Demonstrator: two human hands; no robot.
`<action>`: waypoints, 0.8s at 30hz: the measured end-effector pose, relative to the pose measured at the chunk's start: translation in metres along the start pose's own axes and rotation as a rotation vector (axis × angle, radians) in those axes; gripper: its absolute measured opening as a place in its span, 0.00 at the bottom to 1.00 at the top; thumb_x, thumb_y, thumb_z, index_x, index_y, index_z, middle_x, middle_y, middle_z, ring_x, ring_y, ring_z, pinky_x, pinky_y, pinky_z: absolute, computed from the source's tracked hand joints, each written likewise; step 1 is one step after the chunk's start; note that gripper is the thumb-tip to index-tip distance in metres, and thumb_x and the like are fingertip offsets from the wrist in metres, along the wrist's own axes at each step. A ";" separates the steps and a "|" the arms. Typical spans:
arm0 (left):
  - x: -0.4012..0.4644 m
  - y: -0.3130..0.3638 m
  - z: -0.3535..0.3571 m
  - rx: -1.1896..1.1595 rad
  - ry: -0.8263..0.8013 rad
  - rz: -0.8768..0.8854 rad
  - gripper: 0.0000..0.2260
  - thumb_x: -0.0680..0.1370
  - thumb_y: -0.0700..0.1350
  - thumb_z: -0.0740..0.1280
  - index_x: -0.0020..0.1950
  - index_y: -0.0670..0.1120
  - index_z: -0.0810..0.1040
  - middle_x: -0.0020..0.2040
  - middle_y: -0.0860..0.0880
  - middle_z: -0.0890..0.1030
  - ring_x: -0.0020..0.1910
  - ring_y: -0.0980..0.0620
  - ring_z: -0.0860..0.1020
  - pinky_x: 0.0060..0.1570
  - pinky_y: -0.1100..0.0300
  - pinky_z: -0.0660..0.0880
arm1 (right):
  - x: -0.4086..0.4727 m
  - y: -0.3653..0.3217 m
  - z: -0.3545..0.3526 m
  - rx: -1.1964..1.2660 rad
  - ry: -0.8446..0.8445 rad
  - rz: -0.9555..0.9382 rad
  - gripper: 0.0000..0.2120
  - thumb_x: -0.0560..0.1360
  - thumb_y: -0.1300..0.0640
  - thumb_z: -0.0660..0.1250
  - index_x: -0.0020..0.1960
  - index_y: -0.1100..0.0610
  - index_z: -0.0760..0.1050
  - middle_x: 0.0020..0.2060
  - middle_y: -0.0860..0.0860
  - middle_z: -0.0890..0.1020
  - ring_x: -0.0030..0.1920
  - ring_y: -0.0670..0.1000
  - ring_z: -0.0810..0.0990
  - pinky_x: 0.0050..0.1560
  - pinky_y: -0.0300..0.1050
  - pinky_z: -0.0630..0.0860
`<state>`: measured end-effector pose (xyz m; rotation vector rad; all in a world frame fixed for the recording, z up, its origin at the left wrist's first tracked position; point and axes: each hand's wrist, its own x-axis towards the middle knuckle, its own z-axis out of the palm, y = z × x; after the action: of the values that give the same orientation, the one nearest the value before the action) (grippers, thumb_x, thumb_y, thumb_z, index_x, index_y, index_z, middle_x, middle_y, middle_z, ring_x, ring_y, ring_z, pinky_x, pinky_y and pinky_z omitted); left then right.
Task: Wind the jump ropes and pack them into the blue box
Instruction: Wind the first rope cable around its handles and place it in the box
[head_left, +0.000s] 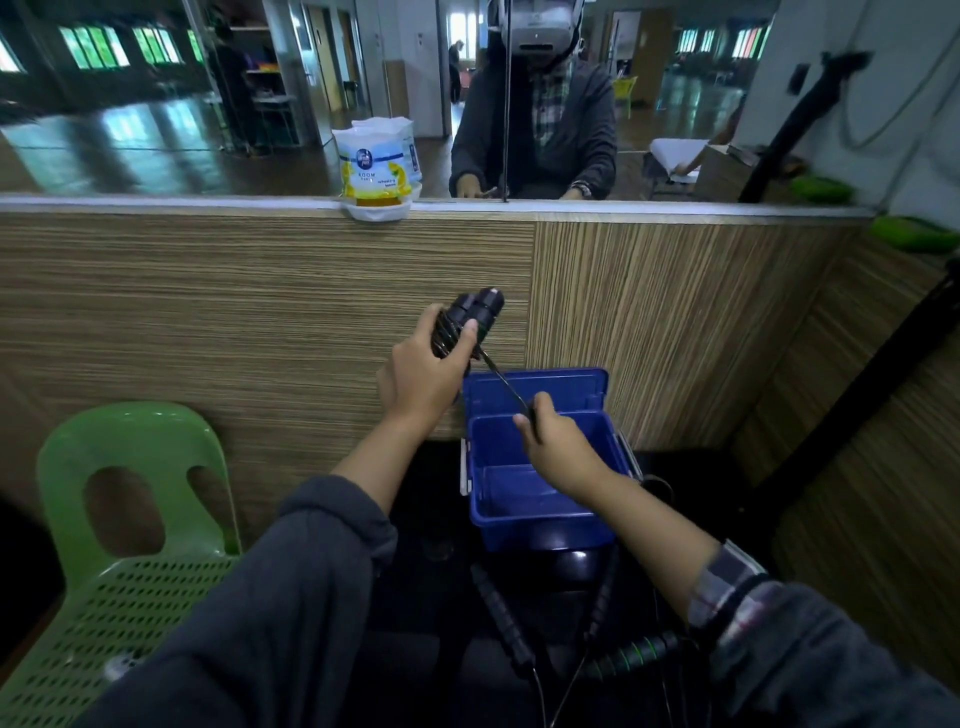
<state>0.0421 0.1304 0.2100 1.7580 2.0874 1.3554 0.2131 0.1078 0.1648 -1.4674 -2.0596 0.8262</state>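
Observation:
My left hand (423, 376) is shut on a pair of black jump rope handles (475, 310) held together, with cord wound around them. A taut stretch of the black cord (501, 382) runs down from the handles to my right hand (556, 441), which pinches it above the blue box (540, 525). The box stands open on a dark surface, its lid (535, 387) leaning back against the wooden panel; its inside looks bare. Further black jump rope handles (506, 621) and one with green rings (636, 652) lie in front of the box, near my lap.
A green plastic chair (130, 519) stands at the left. A striped wooden panel (260, 312) rises behind the box, topped by a mirror. An air freshener tub (376, 166) sits on the ledge. Black poles (857, 395) lean at the right.

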 end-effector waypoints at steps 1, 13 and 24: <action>0.004 -0.002 -0.001 -0.001 0.016 -0.041 0.23 0.78 0.63 0.60 0.70 0.55 0.70 0.42 0.55 0.78 0.42 0.54 0.75 0.43 0.59 0.70 | -0.003 -0.001 0.001 -0.031 0.016 -0.036 0.09 0.82 0.53 0.53 0.50 0.59 0.63 0.35 0.55 0.74 0.33 0.53 0.70 0.34 0.48 0.67; 0.008 -0.038 0.007 0.245 -0.141 -0.126 0.20 0.81 0.62 0.53 0.67 0.55 0.72 0.52 0.43 0.82 0.54 0.40 0.79 0.50 0.53 0.70 | -0.022 -0.025 -0.002 -0.221 0.064 -0.207 0.11 0.80 0.55 0.57 0.45 0.61 0.71 0.37 0.53 0.73 0.39 0.55 0.73 0.39 0.52 0.73; -0.033 -0.033 0.028 0.594 -0.319 0.418 0.21 0.82 0.57 0.51 0.74 0.56 0.65 0.50 0.42 0.82 0.48 0.41 0.80 0.39 0.55 0.65 | -0.001 -0.035 -0.051 -0.219 0.108 -0.330 0.12 0.80 0.56 0.59 0.44 0.62 0.76 0.42 0.55 0.77 0.44 0.53 0.76 0.47 0.50 0.74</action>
<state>0.0443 0.1209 0.1563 2.5434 2.1443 0.4465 0.2256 0.1086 0.2254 -1.1980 -2.2801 0.3943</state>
